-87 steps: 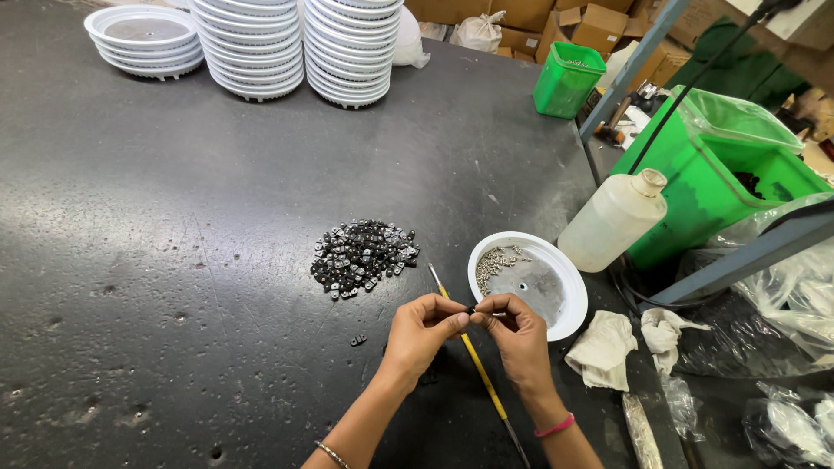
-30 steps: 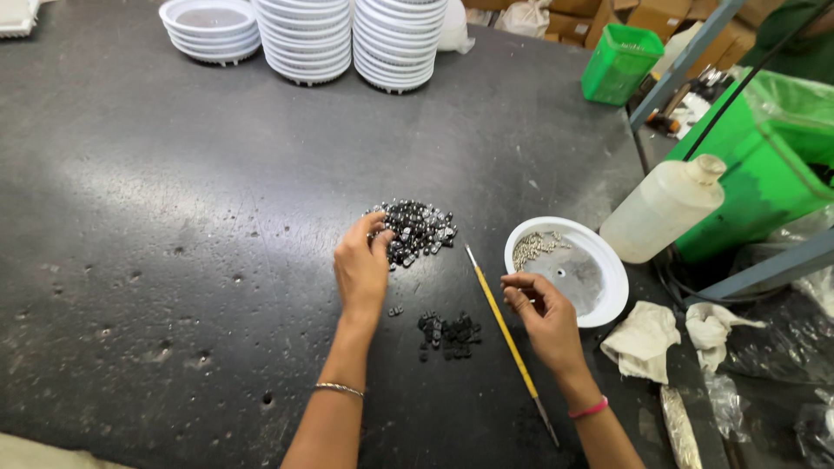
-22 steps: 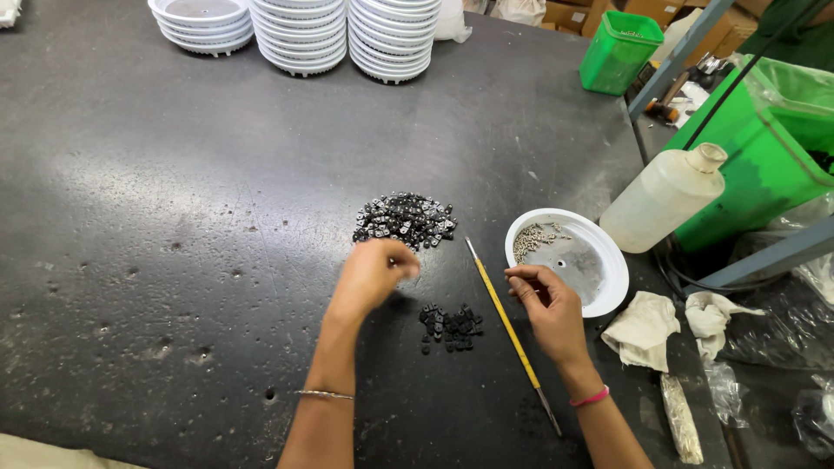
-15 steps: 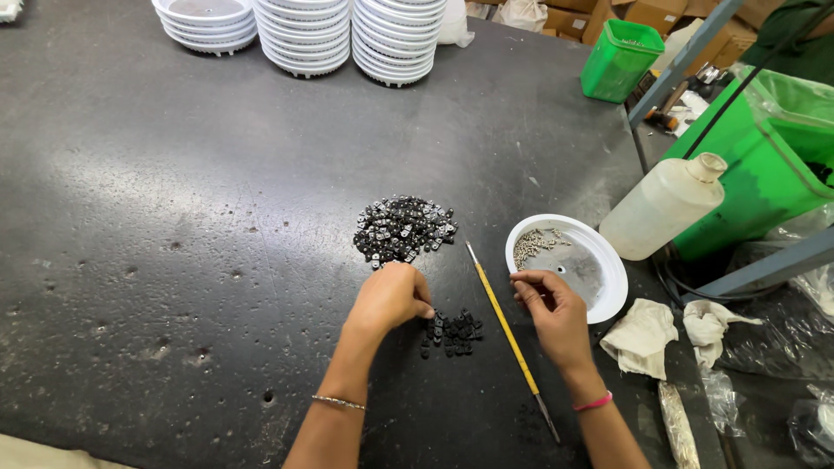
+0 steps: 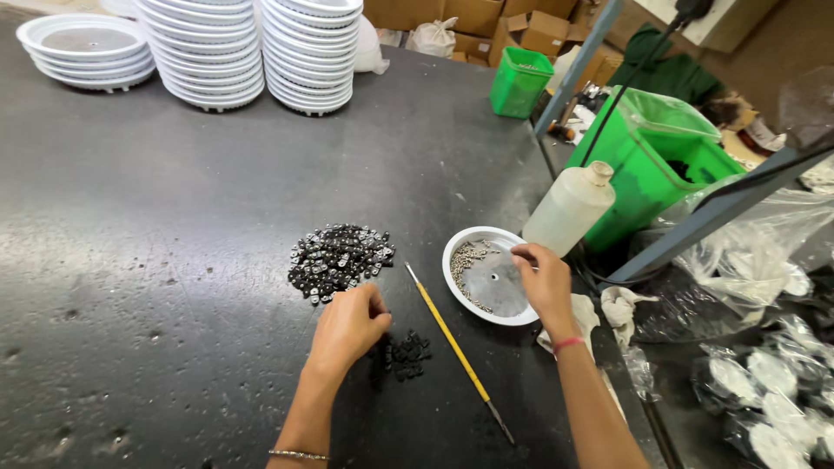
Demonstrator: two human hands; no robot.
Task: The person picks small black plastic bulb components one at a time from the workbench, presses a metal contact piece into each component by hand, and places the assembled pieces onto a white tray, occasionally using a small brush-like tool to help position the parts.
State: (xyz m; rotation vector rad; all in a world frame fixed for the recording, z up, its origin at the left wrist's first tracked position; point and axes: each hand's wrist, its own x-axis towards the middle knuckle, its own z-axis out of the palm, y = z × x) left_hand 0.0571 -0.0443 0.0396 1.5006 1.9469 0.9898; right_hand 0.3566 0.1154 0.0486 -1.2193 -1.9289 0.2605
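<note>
Black small parts (image 5: 407,354) are lying mid-bench beside the loosely curled left hand (image 5: 349,326), perhaps pinching one. Right hand (image 5: 544,282) is reaching, fingers pinched, over the white dish (image 5: 460,247) near the bench's right edge.

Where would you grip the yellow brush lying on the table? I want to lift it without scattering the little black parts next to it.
Probably the bare middle of the yellow brush, pinched from above across its thin handle. It lies flat and slanted between the small black pile and the white dish; coming from the dish side keeps fingers off that pile, which sits close to the left hand.
</note>
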